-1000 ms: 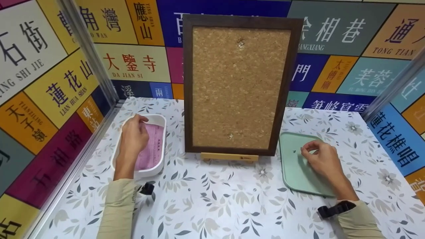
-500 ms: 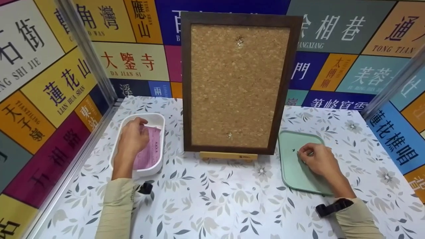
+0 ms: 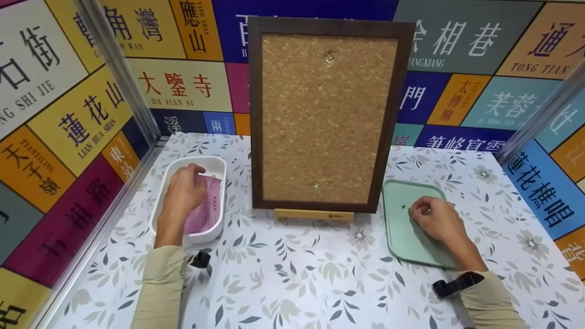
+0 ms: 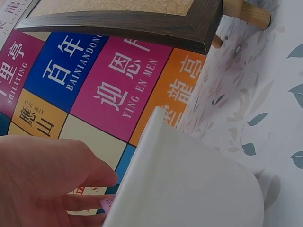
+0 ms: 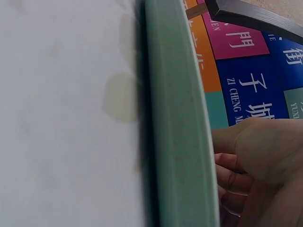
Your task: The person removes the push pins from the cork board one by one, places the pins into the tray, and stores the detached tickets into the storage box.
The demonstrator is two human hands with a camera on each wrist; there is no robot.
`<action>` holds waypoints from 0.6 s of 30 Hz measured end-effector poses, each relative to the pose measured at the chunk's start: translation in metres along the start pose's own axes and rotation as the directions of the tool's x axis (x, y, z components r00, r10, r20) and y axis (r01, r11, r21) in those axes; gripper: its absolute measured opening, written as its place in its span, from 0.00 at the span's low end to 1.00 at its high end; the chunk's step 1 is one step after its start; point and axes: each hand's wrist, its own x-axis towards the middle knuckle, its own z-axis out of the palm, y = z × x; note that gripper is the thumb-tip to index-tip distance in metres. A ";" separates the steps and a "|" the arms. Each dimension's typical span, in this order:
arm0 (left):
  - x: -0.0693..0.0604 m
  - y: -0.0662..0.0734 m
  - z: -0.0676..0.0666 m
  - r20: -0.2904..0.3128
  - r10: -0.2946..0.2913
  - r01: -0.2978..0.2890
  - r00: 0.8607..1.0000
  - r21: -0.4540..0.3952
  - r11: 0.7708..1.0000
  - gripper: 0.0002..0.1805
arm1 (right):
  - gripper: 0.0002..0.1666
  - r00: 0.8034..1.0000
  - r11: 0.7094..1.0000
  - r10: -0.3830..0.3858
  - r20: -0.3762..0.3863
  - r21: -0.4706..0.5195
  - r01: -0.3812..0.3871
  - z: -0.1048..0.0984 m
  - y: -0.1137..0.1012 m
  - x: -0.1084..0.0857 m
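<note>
A white plastic tub (image 3: 222, 205) stands at the left, with pink printed paper (image 3: 209, 208) inside. My left hand (image 3: 185, 194) reaches over the tub. In the left wrist view its thumb (image 4: 105, 176) stays apart from the fingers, whose tips lie close to a corner of pink paper (image 4: 108, 204). At the right, my right hand (image 3: 436, 218) is over a pale green tray (image 3: 402, 237). Its thumb and index fingertips come together; anything between them is too small or hidden to see. A tiny dark object (image 3: 403, 206) lies on the tray, just left of those fingertips.
A dark-framed cork board (image 3: 324, 119) leans on a wooden stand (image 3: 314, 214) between the hands. Two small shiny spots (image 3: 329, 58) show on its cork, high and low. Printed panels (image 3: 178, 84) wall the leaf-patterned table (image 3: 283, 265) at the back and sides.
The pink paper shifts under my left hand, and its upper edge now sits lower in the tub. My right fingertips have moved slightly left and down over the tray.
</note>
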 end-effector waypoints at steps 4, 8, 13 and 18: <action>0.001 0.001 0.000 0.018 0.000 0.000 1.000 0.001 1.000 0.22 | 0.05 1.000 1.000 0.014 0.009 -0.009 -0.013 0.000 0.000 0.000; 0.001 0.001 0.000 0.022 0.007 -0.008 1.000 0.003 1.000 0.22 | 0.05 1.000 1.000 0.004 0.016 -0.001 -0.004 -0.001 -0.001 0.000; 0.001 0.001 0.002 -0.001 0.040 -0.040 0.999 -0.007 0.999 0.21 | 0.04 1.000 1.000 -0.004 0.004 0.006 0.004 -0.003 -0.002 -0.001; 0.003 0.005 0.009 -0.063 0.114 -0.115 0.992 -0.015 0.993 0.19 | 0.07 0.995 0.998 -0.056 -0.083 0.025 0.059 -0.008 -0.009 -0.003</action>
